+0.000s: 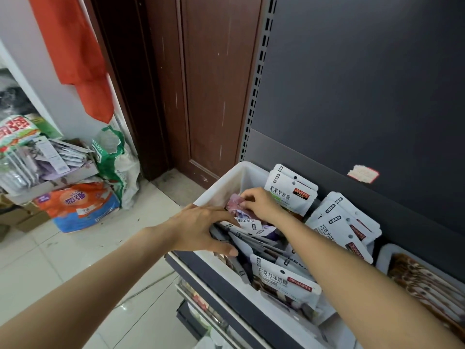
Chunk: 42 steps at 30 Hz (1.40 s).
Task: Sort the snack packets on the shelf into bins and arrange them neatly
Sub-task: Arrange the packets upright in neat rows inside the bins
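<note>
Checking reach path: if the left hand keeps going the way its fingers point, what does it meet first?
Likely the loose snack packets lying in the white bin; the left hand already touches them. Depth is unclear.

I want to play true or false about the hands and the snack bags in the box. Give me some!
1. Both hands are inside the white bin. True.
2. The right hand pinches a pinkish packet. True.
3. The left hand is holding a red cloth. False: it rests on a stack of packets in the bin; the orange-red cloth hangs on the wall, untouched.
4. The packets with white tops at the back of the bin stand upright. True.
5. The bin sits on the floor. False: it sits on the shelf, above the tiled floor.
</note>
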Available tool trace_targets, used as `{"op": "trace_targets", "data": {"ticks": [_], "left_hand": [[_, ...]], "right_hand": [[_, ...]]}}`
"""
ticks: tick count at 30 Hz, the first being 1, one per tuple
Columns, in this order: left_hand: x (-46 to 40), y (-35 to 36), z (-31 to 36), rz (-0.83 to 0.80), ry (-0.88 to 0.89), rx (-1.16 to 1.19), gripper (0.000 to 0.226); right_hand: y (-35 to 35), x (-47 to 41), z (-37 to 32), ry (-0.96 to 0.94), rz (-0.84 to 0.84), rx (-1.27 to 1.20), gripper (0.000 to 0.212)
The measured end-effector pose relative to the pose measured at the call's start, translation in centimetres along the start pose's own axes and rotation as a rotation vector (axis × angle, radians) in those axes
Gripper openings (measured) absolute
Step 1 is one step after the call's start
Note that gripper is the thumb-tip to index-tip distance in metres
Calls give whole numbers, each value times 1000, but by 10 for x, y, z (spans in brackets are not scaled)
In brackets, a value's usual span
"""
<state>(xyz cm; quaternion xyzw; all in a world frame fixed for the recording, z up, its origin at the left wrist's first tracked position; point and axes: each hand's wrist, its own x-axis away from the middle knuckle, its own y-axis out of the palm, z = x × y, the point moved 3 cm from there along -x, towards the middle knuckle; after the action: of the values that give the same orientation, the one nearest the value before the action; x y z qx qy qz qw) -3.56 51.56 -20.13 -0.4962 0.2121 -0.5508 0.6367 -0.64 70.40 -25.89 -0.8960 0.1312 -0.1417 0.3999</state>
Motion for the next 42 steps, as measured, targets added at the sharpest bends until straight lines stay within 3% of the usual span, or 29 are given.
{"op": "trace_targets", "data": {"ticks": [4, 10, 16, 20, 23, 26, 29, 32, 35, 38, 42], "left_hand": [[2, -5, 6, -15, -19, -3, 56], [-9, -7, 10, 31, -64, 30, 53], [-27, -17, 15, 96, -174, 225, 56], [-49, -30, 11, 306, -306, 261, 60], [-69, -30, 2, 246, -397, 445, 64], [-80, -34, -7, 298, -397, 555, 45], [-81, -53, -13, 493, -308, 523, 22], [-82, -75, -10, 584, -202, 236, 21], [-92, -72, -6, 451, -74, 84, 25], [-105, -53, -4, 243, 23, -18, 28], [-113, -44, 1, 271, 109, 57, 31]], "right_hand": [[-24, 14, -3, 29, 207, 29, 11], [-62, 41, -5, 61, 476, 7, 12], [-66, 59, 8, 192, 490, -203, 6], [-68, 65, 15, 287, 549, -494, 9], [-66, 68, 13, 308, 588, -624, 4], [-62, 73, 13, 345, 605, -664, 2], [-64, 79, 11, 339, 573, -519, 17], [-73, 82, 8, 343, 543, -200, 42], [-78, 81, 10, 376, 509, 118, 56], [-78, 78, 11, 422, 437, 227, 57], [-86, 75, 7, 441, 535, 340, 35]]}}
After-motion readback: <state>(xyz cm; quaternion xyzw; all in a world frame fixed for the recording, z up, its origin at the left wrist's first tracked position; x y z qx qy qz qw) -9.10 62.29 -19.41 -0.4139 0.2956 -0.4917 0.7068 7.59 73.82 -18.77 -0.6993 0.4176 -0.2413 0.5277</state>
